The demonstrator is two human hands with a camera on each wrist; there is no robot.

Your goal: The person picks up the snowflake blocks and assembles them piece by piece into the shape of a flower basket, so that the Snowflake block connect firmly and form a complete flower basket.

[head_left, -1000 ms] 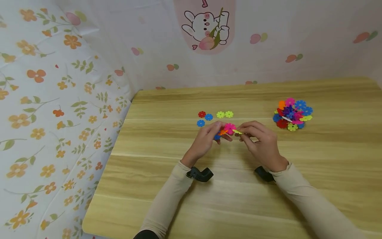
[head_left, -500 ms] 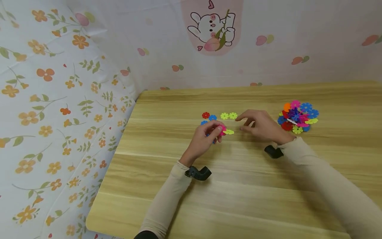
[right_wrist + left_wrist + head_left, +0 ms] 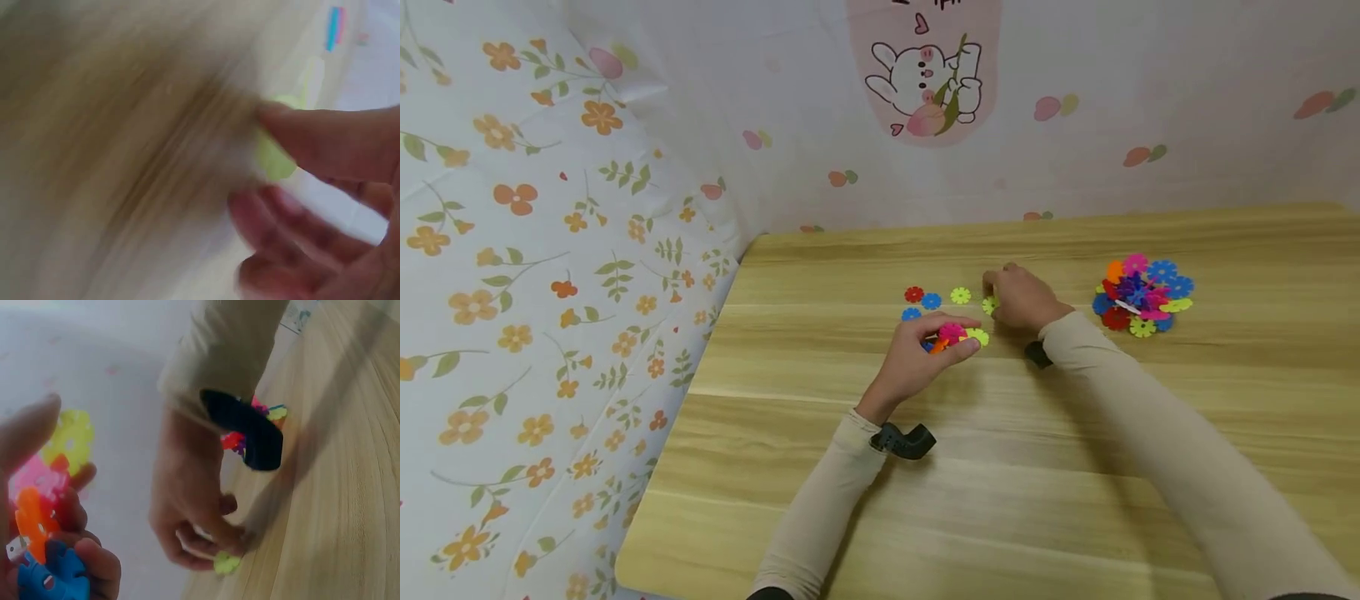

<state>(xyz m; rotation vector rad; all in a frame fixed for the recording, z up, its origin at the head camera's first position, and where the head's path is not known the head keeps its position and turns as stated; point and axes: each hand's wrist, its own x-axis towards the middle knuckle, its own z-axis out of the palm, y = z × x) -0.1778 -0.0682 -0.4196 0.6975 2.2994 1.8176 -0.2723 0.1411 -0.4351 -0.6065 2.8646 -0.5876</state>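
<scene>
In the head view my left hand [image 3: 913, 358] grips a joined chain of notched plastic snowflake discs. Its pink disc [image 3: 952, 333], yellow disc [image 3: 74, 440], orange disc [image 3: 36, 519] and blue disc [image 3: 53, 575] show between thumb and fingers, with a small white piece [image 3: 17, 547] partly hidden. My right hand [image 3: 1022, 298] reaches down to the table, thumb and bent fingers about a loose yellow snowflake disc [image 3: 990, 305]. In the right wrist view that yellow disc [image 3: 275, 153] lies between thumb and fingertips, blurred and partly covered by the thumb.
Another yellow disc [image 3: 960, 296] lies to the left, beside a red disc [image 3: 913, 294] and two blue discs [image 3: 931, 301]. A heap of mixed snowflake discs [image 3: 1138, 298] sits to the right on the wooden table [image 3: 1000, 500]. Patterned cloth [image 3: 775, 100] hangs behind and at left.
My right hand has let go of the chain and moved up to the loose yellow disc, which has shifted away from its neighbour. The left hand keeps the chain, its fingers now more spread.
</scene>
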